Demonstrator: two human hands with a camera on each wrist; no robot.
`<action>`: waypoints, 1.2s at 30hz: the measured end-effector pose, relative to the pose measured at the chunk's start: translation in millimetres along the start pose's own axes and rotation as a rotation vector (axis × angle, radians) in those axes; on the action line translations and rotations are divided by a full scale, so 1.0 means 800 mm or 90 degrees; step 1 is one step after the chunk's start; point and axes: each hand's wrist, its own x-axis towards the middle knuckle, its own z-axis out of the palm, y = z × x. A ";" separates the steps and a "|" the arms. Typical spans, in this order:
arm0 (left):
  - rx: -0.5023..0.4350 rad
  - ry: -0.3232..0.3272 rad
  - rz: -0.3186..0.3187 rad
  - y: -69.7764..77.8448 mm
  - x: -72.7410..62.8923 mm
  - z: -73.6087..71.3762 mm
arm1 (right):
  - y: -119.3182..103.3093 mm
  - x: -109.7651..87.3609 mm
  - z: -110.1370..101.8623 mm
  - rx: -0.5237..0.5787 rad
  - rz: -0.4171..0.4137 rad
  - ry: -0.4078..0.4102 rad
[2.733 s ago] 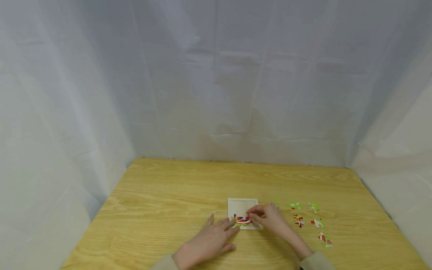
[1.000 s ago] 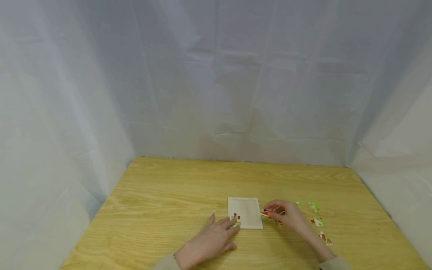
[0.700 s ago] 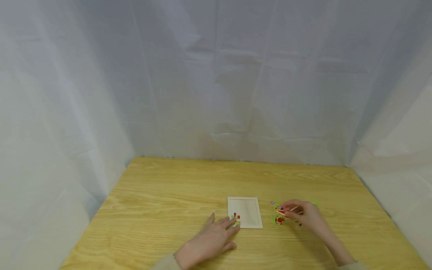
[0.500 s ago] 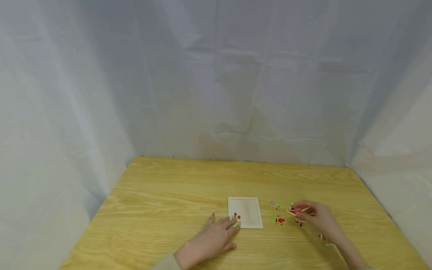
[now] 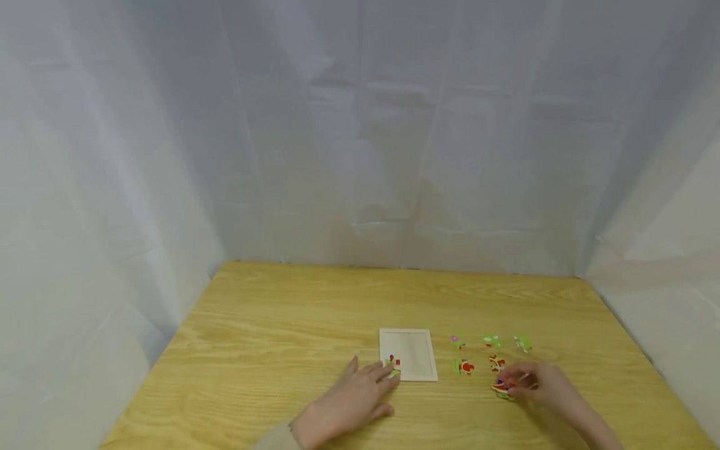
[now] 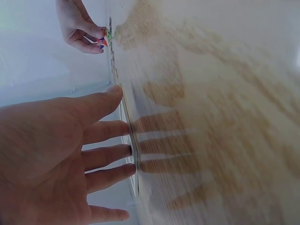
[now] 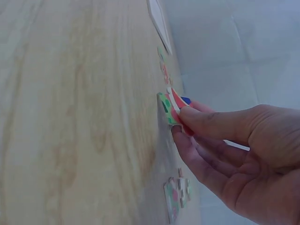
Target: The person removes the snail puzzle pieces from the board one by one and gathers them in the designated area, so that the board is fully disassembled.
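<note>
In my right hand (image 5: 542,390) I pinch a jigsaw puzzle piece (image 7: 172,105) of red, white, green and blue between thumb and fingers, low over the table, just below a red and white piece in the head view. My left hand (image 5: 351,400) lies with spread, straight fingers, fingertips at the lower left corner of a pale puzzle tray (image 5: 416,353). One green and red piece (image 5: 392,364) sits in that corner of the tray, partly covered by my fingertips. In the left wrist view the fingers (image 6: 105,157) reach the tray's edge.
Several loose pieces lie right of the tray: a pink and green one (image 5: 457,340), a green and white one (image 5: 492,341), a green one (image 5: 523,344), and a red one (image 5: 465,366). White sheeting (image 5: 394,156) stands around the wooden table (image 5: 281,312).
My right hand has lifted the red and blue piece out of the tray and carried it right, then nearer the front edge, beside the loose pieces. The left hand has stayed in place.
</note>
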 end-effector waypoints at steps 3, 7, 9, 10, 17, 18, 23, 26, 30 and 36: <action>-0.001 0.002 -0.001 0.000 -0.001 0.000 | 0.003 -0.004 0.004 0.004 -0.013 -0.011; 0.003 0.004 -0.001 0.000 -0.001 0.000 | 0.005 -0.007 0.008 0.006 -0.011 -0.011; 0.005 0.004 -0.001 0.000 -0.001 0.000 | 0.004 -0.007 0.009 0.000 -0.007 -0.011; 0.006 0.004 0.000 0.000 -0.001 0.000 | 0.003 -0.007 0.009 -0.004 -0.006 -0.010; 0.006 0.007 0.001 0.000 -0.001 0.000 | -0.001 -0.006 0.012 -0.057 0.000 0.022; 0.004 0.006 0.001 0.000 -0.002 0.000 | -0.001 -0.006 0.013 -0.065 -0.003 0.029; -0.002 0.003 -0.001 0.000 -0.002 0.000 | 0.000 -0.006 0.012 -0.069 -0.022 0.053; -0.004 0.003 0.000 0.000 -0.002 -0.001 | -0.001 -0.003 0.010 -0.063 -0.034 0.071; -0.008 0.004 0.001 0.000 -0.002 -0.001 | -0.006 0.005 0.009 -0.053 -0.002 0.085; -0.011 0.008 0.002 0.001 -0.001 -0.002 | -0.021 0.019 0.012 -0.039 0.062 0.085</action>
